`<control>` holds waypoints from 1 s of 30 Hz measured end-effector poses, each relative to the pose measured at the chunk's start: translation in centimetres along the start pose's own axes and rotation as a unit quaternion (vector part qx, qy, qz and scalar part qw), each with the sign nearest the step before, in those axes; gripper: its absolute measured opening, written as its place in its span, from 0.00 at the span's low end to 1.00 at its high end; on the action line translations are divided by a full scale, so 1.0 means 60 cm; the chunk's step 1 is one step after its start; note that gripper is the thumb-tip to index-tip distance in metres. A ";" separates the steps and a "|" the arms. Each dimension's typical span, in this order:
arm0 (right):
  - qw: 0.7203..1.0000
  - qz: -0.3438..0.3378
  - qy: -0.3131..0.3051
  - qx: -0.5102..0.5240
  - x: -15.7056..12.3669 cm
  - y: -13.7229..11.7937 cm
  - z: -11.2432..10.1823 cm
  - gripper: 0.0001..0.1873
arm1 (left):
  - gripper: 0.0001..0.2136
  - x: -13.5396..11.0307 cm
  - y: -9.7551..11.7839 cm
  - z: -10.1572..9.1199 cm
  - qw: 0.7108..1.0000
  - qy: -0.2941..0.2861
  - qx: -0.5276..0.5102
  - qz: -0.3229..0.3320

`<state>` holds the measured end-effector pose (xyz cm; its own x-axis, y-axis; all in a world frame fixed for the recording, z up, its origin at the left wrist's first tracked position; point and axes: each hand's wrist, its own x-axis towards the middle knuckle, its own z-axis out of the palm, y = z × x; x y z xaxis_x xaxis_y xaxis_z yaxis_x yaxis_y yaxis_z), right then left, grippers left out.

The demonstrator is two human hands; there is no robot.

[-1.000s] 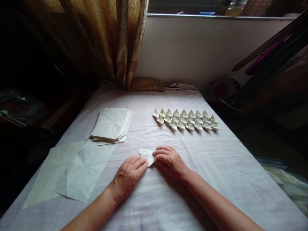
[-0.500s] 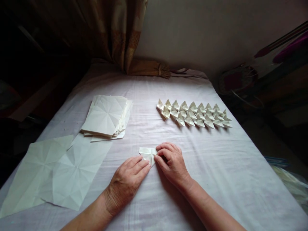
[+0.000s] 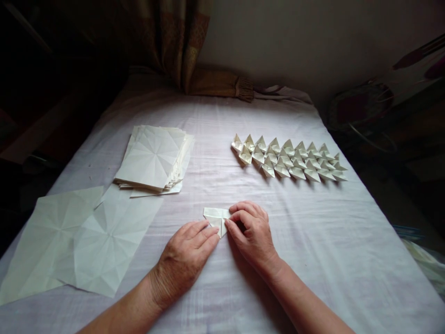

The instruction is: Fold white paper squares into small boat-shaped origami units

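A small folded piece of paper (image 3: pixel 216 214) lies on the cloth in front of me, with a straight band along its top and a point toward me. My left hand (image 3: pixel 186 250) rests with fingers stretched out, their tips pressing on the paper's lower left part. At the right edge of the paper, my right hand (image 3: pixel 253 232) pinches it between thumb and curled fingers, which hide that corner.
Creased paper sheets (image 3: pixel 107 241) overlap at the left. Behind them sits a stack of creased paper (image 3: pixel 153 155). Pointed folded-paper pieces (image 3: pixel 288 157) stand in rows at the right back. A curtain (image 3: pixel 174 46) hangs over the far edge of the cloth (image 3: pixel 313 260).
The view has shifted slightly, so the stack and the pointed rows sit higher in the picture. Both hands stay at the folded paper, whose top band now looks flatter.
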<state>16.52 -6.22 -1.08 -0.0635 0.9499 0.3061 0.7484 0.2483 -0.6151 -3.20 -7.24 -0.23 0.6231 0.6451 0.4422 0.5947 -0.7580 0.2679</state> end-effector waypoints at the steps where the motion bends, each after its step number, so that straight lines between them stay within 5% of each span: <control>1: 1.000 0.003 0.000 0.000 0.000 0.000 0.000 0.07 | 0.15 0.000 0.000 0.000 1.000 -0.001 -0.003 0.001; 30: 1.000 -0.005 -0.007 -0.002 0.000 0.000 0.000 0.07 | 0.17 -0.001 0.001 0.008 0.999 -0.027 0.042 0.013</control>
<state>16.55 -6.20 -1.08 -0.0803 0.9501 0.3015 0.7507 0.2566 -0.6087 -2.94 -7.29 -0.65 0.6644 0.6309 0.4007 0.6167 -0.7656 0.1830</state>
